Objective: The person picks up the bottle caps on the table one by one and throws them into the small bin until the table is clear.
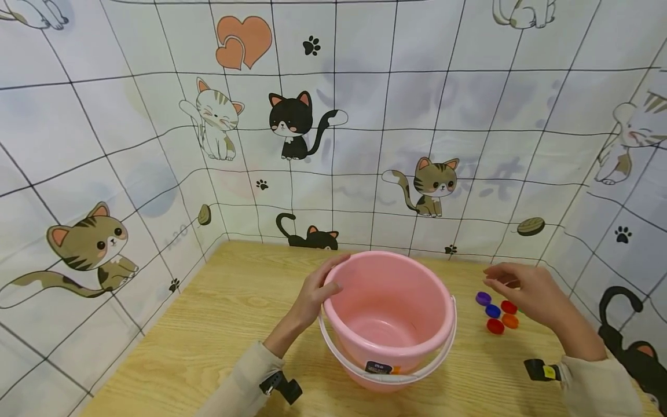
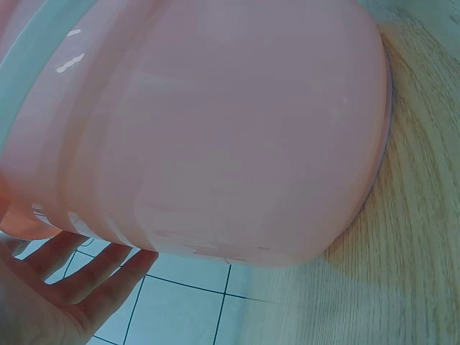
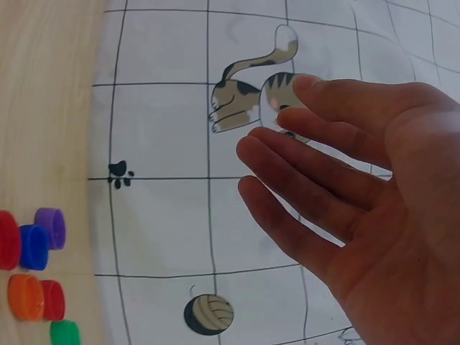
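A pink bucket (image 1: 383,324) with a white handle (image 1: 388,379) hanging at its front stands on the table, its mouth facing up. My left hand (image 1: 315,292) grips its left rim, the thumb over the inside and the fingers along the outer wall. In the left wrist view, those fingers (image 2: 100,280) touch the bucket's side (image 2: 237,129). My right hand (image 1: 528,289) hovers above several small plastic caps with relaxed fingers and nothing in them. Among the caps are a purple cap (image 1: 483,298), a blue cap (image 1: 492,311), an orange cap (image 1: 509,321) and a green cap (image 3: 65,333).
The wooden tabletop (image 1: 224,324) meets a white cloth wall (image 1: 359,191) printed with cats and grid lines at the back and both sides. A red cap (image 1: 495,326) lies nearest the front of the group, right of the bucket.
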`<state>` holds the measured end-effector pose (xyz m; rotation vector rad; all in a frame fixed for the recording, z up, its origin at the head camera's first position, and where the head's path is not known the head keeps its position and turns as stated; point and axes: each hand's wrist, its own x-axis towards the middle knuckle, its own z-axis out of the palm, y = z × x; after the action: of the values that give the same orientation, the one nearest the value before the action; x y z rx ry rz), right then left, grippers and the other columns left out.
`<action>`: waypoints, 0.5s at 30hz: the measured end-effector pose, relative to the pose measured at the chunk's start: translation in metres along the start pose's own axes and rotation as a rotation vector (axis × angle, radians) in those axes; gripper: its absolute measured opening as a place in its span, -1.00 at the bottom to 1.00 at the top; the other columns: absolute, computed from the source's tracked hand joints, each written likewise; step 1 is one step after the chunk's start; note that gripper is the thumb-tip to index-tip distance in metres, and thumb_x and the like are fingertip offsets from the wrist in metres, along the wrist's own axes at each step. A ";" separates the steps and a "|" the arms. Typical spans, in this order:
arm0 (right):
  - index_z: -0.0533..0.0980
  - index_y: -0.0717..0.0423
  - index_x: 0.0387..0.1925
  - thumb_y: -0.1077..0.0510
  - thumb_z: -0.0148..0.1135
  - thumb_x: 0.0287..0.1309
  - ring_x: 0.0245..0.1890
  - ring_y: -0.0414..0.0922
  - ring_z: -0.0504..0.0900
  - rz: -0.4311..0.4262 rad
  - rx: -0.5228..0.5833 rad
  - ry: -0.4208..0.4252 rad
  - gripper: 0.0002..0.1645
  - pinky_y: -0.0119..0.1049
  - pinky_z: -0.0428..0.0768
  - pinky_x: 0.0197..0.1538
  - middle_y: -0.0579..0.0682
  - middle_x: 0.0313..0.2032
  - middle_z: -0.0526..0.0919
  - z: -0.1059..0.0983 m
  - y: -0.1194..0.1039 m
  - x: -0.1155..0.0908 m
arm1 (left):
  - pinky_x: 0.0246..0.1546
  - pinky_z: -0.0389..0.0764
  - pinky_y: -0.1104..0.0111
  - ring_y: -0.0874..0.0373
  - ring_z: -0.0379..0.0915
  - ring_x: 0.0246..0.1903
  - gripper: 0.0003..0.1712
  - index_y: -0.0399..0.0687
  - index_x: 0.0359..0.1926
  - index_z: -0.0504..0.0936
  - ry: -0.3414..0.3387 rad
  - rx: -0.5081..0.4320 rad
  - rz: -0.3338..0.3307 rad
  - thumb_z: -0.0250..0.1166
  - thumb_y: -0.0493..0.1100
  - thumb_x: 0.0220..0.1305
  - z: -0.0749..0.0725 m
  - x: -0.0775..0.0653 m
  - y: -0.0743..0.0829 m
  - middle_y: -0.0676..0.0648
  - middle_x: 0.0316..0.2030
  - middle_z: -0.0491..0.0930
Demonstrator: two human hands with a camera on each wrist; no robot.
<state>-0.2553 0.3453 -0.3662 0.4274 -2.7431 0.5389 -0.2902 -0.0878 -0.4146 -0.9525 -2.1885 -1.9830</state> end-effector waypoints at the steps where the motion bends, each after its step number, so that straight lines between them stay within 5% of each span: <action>1: 0.70 0.21 -0.05 0.03 0.35 0.33 -0.30 0.00 0.78 -0.002 0.003 0.010 -0.66 -0.30 0.75 -0.28 0.09 -0.20 0.82 0.002 0.003 -0.002 | -0.06 0.75 -0.14 -0.34 0.58 0.11 -0.24 -0.07 0.52 0.34 -0.002 -0.002 0.001 0.11 -0.11 0.29 0.000 0.000 0.000 -0.33 0.36 0.46; 5: 0.71 0.22 -0.07 0.08 0.38 0.30 -0.35 -0.06 0.77 -0.003 0.013 0.043 -0.70 -0.48 0.68 -0.32 0.10 -0.23 0.81 0.009 0.014 -0.007 | -0.06 0.74 -0.17 -0.33 0.58 0.10 -0.24 -0.06 0.52 0.34 0.001 -0.003 -0.004 0.12 -0.10 0.29 0.000 -0.001 0.000 -0.32 0.36 0.47; 15: 0.67 0.26 -0.01 0.11 0.37 0.31 -0.40 -0.21 0.74 0.058 0.040 0.042 -0.66 -0.42 0.72 -0.35 0.15 -0.21 0.80 0.024 0.033 -0.017 | -0.07 0.72 -0.23 -0.35 0.59 0.09 -0.21 -0.05 0.53 0.33 0.003 -0.003 -0.005 0.13 -0.07 0.26 0.000 -0.001 0.001 -0.30 0.37 0.46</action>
<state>-0.2571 0.3683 -0.4031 0.3427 -2.7159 0.6113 -0.2886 -0.0884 -0.4145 -0.9453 -2.1892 -1.9896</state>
